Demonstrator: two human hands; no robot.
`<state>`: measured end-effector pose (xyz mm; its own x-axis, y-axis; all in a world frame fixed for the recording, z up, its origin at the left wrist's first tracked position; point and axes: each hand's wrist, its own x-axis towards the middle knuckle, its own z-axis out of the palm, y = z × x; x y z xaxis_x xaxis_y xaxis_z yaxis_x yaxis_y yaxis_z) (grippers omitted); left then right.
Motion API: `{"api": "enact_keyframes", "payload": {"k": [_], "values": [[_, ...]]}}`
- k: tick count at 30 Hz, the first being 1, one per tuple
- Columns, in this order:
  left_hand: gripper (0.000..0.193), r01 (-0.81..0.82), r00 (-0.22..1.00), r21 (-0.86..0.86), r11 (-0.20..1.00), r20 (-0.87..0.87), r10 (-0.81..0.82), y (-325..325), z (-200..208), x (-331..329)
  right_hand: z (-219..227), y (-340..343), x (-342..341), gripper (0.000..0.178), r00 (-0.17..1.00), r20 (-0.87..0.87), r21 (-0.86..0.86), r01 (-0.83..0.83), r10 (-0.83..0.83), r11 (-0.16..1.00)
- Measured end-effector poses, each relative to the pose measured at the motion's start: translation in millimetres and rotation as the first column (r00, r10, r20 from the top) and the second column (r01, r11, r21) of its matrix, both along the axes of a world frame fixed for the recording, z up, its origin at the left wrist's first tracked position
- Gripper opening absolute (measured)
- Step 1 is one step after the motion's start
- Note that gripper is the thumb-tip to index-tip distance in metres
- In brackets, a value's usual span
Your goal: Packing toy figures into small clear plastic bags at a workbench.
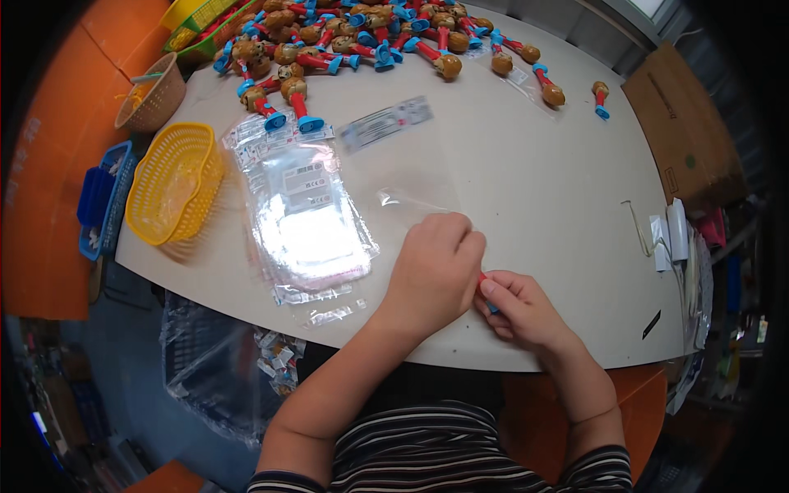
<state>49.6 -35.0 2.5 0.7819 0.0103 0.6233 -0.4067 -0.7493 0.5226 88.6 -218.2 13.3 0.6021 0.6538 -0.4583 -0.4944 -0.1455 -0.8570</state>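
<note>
Over the near middle of the table, my left hand (436,267) and my right hand (522,308) meet around one toy figure (492,308). Just bits of its red body and blue base show between the fingers. My left hand is closed over its upper end, which is hidden. The thumb and fingers of my right hand pinch the blue end. Beyond my left hand lies a clear plastic bag (411,168) with a printed header. Left of it is a stack of clear bags (308,222) with printed labels.
A heap of brown-headed toy figures (362,37) covers the far side; one figure (601,99) lies apart at right. Yellow basket (209,177), tan basket (164,94) and blue basket (123,197) stand at left. A cardboard box (686,127) stands at the right edge.
</note>
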Motion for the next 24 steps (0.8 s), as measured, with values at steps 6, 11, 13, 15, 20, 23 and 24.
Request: {"api": "enact_keyframes", "payload": {"k": [6, 11, 13, 15, 20, 23, 24], "values": [[0.017, -0.059, 0.998, -0.046, 0.997, -0.026, 0.058, -1, -1, -4, 1, -9, 20, 0.031, 0.925, -0.372, 0.160, 0.145, -0.076, 0.976], [0.017, -0.047, 0.996, -0.114, 0.992, -0.082, 0.037, -7, -8, -15, 7, 6, 3, 0.029, 0.942, -0.336, 0.150, 0.031, 0.022, 0.988], [0.017, -0.069, 0.993, -0.131, 0.989, -0.100, 0.056, -9, -11, -18, 15, 12, -14, 0.027, 0.985, 0.168, -0.088, 0.049, -0.034, 0.995], [0.016, -0.116, 0.986, -0.148, 0.982, -0.134, 0.096, -10, -12, -21, 6, 1, -20, 0.037, 0.980, 0.179, -0.098, 0.101, -0.083, 0.990], [0.016, -0.101, 0.987, -0.193, 0.976, -0.140, 0.075, -11, -6, -27, -3, -5, -28, 0.034, 0.498, 0.860, -0.253, 0.230, 0.110, 0.940], [0.017, -0.038, 0.992, -0.200, 0.979, -0.126, 0.013, -16, -3, -32, -5, -3, -23, 0.039, 0.292, 0.930, -0.306, 0.280, 0.222, 0.910], [0.017, -0.001, 0.992, -0.189, 0.982, -0.123, -0.023, -18, -3, -34, -6, -3, -21, 0.041, 0.233, 0.935, -0.330, 0.285, 0.268, 0.900]]}}
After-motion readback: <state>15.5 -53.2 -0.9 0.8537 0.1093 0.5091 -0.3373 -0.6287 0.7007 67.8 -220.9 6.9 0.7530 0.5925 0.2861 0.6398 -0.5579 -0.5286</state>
